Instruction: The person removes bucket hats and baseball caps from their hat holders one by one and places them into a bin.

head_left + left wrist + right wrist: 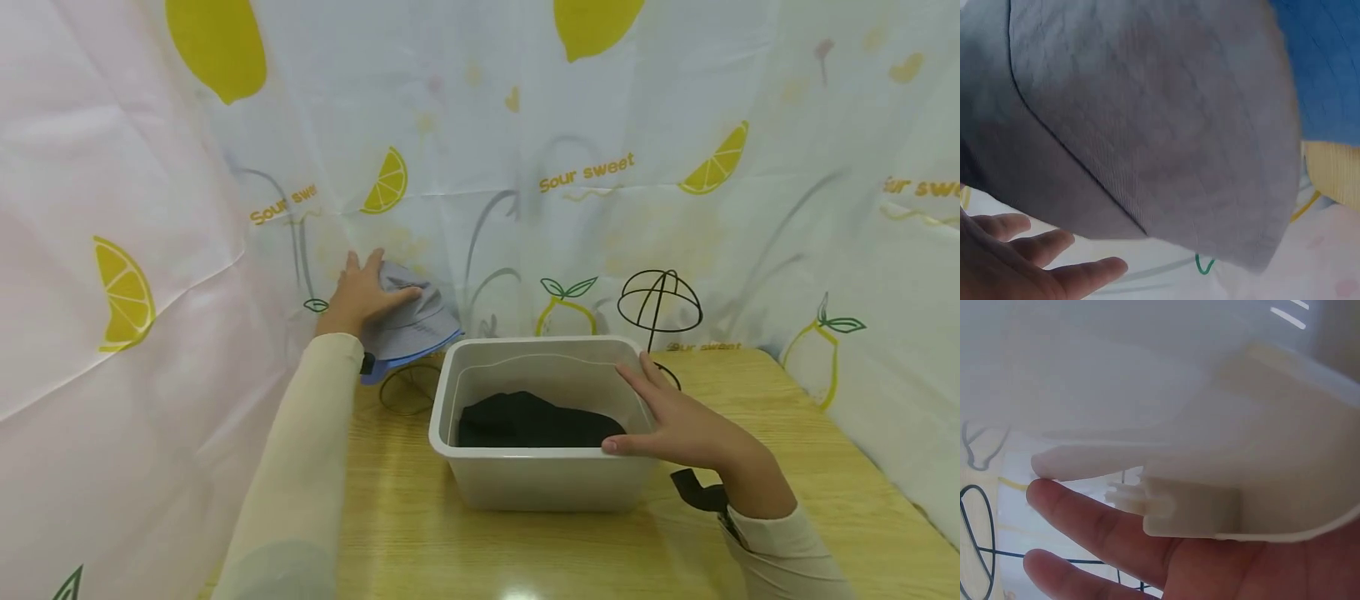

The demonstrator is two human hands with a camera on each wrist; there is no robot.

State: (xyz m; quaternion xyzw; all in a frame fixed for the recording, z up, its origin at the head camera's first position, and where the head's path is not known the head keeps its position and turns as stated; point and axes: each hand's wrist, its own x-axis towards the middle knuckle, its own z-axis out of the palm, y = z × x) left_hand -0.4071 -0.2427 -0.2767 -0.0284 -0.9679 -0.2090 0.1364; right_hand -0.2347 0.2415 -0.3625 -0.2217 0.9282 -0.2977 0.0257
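A grey bucket hat with a blue underside sits tilted at the back left, above the ring base of a black wire stand. My left hand is at its crown, fingers spread upward and thumb reaching across the front. In the left wrist view, the fingers extend beside the grey cloth, apart from it. At the right end of a white plastic bin, my right hand touches the rim, thumb on the front edge and fingers stretched along the side. Black fabric lies inside the bin.
Behind the bin's right end stands a second wire stand with a bare dome top. Everything rests on a wooden table. A lemon-printed curtain hangs along the back and both sides.
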